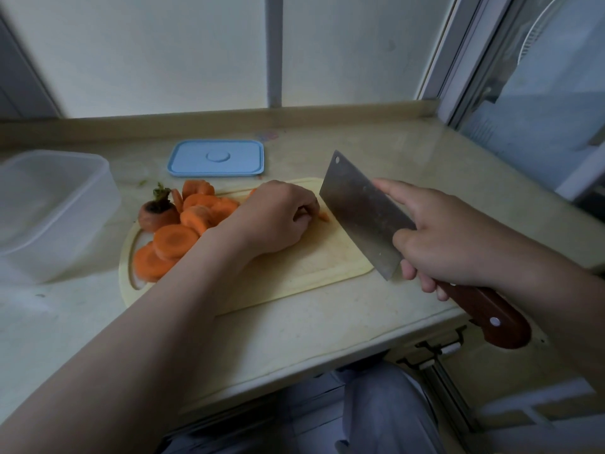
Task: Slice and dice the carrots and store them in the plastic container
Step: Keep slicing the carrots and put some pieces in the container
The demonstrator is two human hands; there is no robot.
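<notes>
Carrot rounds, thick, stiff and matte orange, lie heaped on the left end of the pale cutting board beside the stem end, with the translucent plastic container just left of the board. The left hand is curled over a small carrot piece, fingertips tucked back. The right hand is wrapped around the wood-handled steel cleaver; such firm slices probably roll, so pinning them flat suits dicing.
</notes>
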